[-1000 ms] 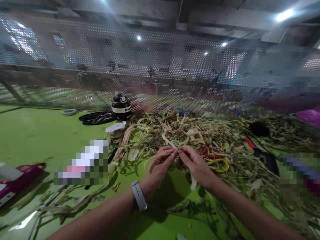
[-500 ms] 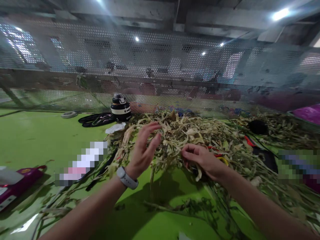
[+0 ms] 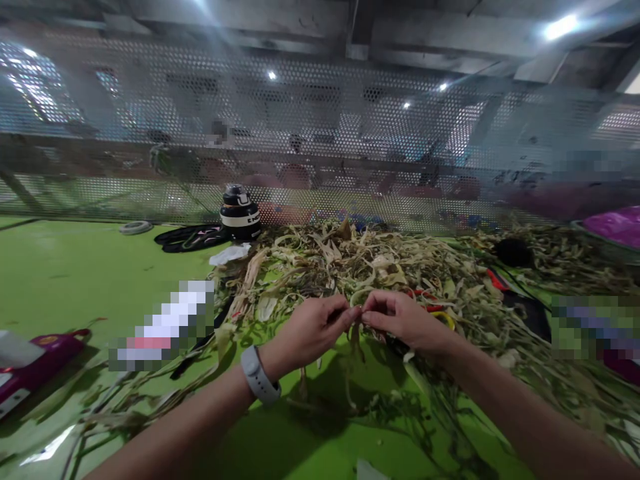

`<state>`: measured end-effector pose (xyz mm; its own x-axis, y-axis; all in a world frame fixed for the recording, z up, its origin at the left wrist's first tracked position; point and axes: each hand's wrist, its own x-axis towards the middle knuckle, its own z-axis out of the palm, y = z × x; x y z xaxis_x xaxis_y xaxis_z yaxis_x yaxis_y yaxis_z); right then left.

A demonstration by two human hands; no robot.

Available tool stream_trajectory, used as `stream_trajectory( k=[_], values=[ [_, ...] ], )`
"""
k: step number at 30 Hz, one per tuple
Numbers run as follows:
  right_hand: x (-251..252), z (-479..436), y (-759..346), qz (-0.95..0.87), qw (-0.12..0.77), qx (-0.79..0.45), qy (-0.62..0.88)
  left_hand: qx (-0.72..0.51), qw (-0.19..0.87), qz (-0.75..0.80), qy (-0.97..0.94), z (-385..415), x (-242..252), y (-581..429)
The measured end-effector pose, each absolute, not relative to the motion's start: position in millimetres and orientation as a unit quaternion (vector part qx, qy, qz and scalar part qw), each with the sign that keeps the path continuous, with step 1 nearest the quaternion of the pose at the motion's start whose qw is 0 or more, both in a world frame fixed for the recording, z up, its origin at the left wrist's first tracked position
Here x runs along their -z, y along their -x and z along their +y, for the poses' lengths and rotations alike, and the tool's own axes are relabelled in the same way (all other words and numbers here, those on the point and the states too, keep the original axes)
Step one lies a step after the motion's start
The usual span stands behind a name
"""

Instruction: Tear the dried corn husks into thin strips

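Observation:
My left hand, with a pale watch on its wrist, is closed in a pinch at the middle of the view. Fingertip to fingertip with it, my right hand pinches too. Whatever lies between the fingers is too small to make out. Just behind both hands spreads a heap of dry, yellowish plant strips and stalks. Partly hidden by my right hand are red handles and a yellow ring-shaped handle, apparently of scissors.
A black bottle with a white band stands at the back left, beside a black pouch and a tape roll. White tissue lies nearer. Purple device at left. Perforated metal screen behind. Green stalks lie in front.
My left hand, raised with fingers spread before, has come down and right and closed in a pinch against my right fingertips. My right hand has stayed nearly in place, still pinching.

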<state>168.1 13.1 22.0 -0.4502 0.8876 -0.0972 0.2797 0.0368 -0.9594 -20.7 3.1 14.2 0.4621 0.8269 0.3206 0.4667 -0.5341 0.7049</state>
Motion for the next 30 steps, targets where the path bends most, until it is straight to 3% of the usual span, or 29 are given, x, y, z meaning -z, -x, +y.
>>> stream_trajectory(
  k=[7,11,15,26,30],
  values=[
    [-25.6,14.7,-167.3,-0.658,0.325,-0.517,0.44,-0.318,0.497,0.329,-0.737,5.8,-12.5,20.8],
    [-23.6,15.7,-168.0,-0.668,0.334,-0.505,0.432,-0.326,0.531,0.327,-0.711,6.5,-9.0,17.7],
    [-20.3,17.3,-169.2,-0.679,0.323,-0.498,0.432,-0.314,0.48,0.337,-0.746,7.5,-3.0,17.1],
    [-18.1,16.9,-165.7,-0.743,0.272,-0.41,0.454,-0.249,0.157,0.406,-0.865,6.6,-6.3,21.4],
    [-17.2,17.3,-165.7,-0.746,0.271,-0.404,0.455,-0.226,0.093,0.423,-0.873,3.0,-7.9,20.3]
  ],
)
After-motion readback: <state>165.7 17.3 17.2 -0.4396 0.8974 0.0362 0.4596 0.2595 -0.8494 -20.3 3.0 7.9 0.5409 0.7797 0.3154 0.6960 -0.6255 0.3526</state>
